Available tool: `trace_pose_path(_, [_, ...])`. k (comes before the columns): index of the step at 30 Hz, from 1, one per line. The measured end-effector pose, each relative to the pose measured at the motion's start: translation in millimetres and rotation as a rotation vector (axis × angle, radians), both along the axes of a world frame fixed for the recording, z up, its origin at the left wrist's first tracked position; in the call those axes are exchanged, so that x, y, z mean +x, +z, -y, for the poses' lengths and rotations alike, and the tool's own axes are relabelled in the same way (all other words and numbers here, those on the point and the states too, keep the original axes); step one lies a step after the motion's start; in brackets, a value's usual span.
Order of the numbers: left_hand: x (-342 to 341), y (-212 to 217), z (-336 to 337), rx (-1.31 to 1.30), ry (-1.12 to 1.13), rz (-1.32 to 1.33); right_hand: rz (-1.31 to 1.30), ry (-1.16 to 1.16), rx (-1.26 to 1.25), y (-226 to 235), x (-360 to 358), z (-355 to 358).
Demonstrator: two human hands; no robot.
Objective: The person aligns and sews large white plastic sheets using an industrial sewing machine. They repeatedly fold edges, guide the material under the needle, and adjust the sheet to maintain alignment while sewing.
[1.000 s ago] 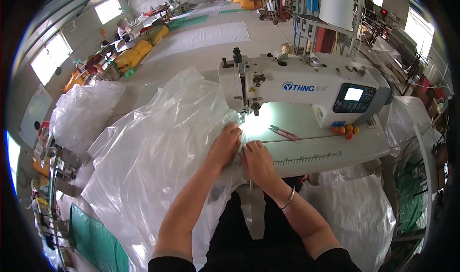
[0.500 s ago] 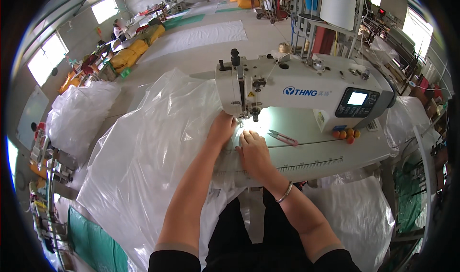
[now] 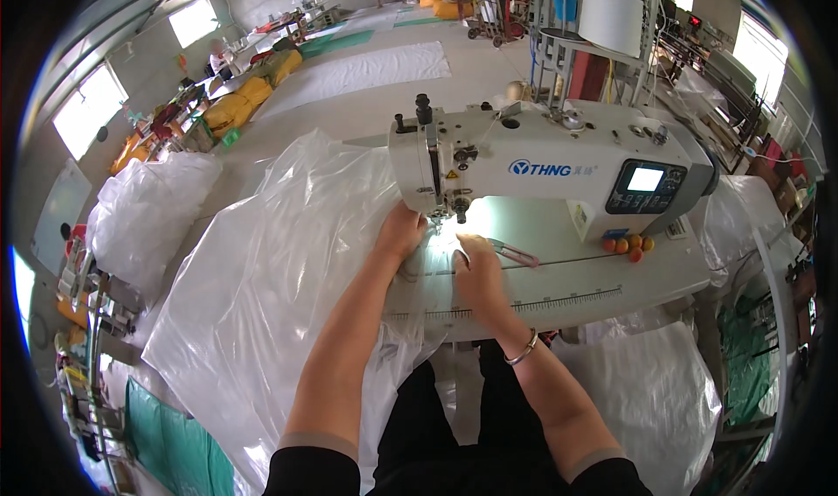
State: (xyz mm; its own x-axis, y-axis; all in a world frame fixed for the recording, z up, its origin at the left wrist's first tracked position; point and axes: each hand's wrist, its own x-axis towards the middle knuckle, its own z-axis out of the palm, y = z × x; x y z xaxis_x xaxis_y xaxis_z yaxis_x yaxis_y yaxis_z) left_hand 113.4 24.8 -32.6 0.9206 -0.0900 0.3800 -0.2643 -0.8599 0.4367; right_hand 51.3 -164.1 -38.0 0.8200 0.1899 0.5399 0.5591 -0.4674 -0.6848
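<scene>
A large sheet of clear plastic film [image 3: 262,260] drapes over the left side of the sewing machine [image 3: 559,155] and hangs down past the table. Beside the needle and presser foot, my left hand [image 3: 403,232] is closed on the film's edge. My right hand [image 3: 480,273] is just right of the needle area, above the machine bed, its fingers curled in; what they hold, if anything, is hidden. Pink-handled thread snips [image 3: 517,253] lie on the bed right beside this hand, their blade tips close to its fingers.
Several small orange and red balls [image 3: 630,246] sit at the base of the machine's pillar. A ruler strip [image 3: 559,301] runs along the table's front. More film [image 3: 646,400] hangs at the lower right. A large white thread cone [image 3: 611,20] stands behind the machine.
My right hand has lifted off the film by the needle and shifted slightly right, its flat fingers now curled. My left hand stays by the presser foot. The snips have not moved.
</scene>
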Motion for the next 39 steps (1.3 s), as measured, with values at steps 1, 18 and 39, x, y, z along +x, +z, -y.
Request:
trace_pose_path(1, [0,0,-1,0.005,-0.005,-0.001,-0.007,-0.043,0.047,2,-1,0])
trace_pose_path(18, [-65,134,-183,0.623,0.237,-0.448,-0.01,-0.263,-0.302,8,20,-33])
trace_pose_path(39, [-355,163,-34,-0.097,0.05,-0.229,-0.607,0.492,-0.275,18,-98,62])
